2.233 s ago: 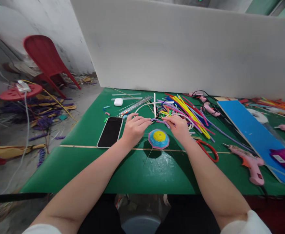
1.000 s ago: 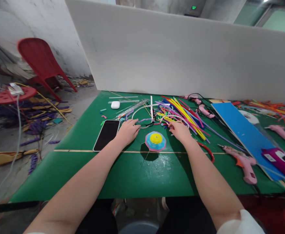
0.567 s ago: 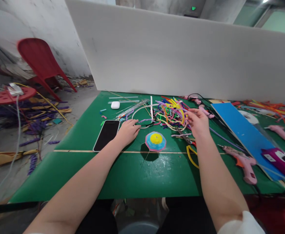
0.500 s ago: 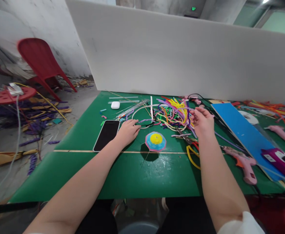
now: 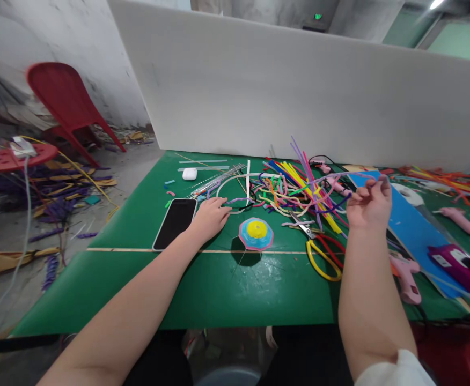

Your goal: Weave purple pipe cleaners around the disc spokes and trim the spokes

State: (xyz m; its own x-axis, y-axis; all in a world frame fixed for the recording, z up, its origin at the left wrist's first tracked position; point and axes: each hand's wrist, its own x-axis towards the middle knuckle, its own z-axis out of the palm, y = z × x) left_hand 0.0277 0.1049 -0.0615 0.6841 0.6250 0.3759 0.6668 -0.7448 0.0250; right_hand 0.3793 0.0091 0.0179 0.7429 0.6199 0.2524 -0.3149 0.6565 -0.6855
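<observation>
My left hand (image 5: 211, 219) lies on the green table with its fingers stretched out, beside a phone (image 5: 175, 224). Its fingertips reach the edge of a pale curved band (image 5: 224, 185); whether they press on it I cannot tell. In the pinched fingers of my right hand (image 5: 368, 208) is one end of a light purple pipe cleaner (image 5: 350, 174), drawn out to the right from a tangled pile of coloured pipe cleaners (image 5: 280, 194). Between the hands stands a small yellow, blue and pink umbrella shape (image 5: 256, 234). Scissors (image 5: 309, 232) with red and yellow handles lie near the pile.
Glue guns (image 5: 406, 276), a blue board (image 5: 414, 230), a purple power strip (image 5: 456, 265) and a tape roll (image 5: 409, 194) occupy the right side. A white earbud case (image 5: 189, 173) sits at the back left. A white panel (image 5: 299, 102) stands behind the table.
My right hand has moved right, pulling the light purple pipe cleaner with it. Several pipe cleaners in the pile have shifted and spread, and the scissors' handles are now uncovered. My left hand stays put.
</observation>
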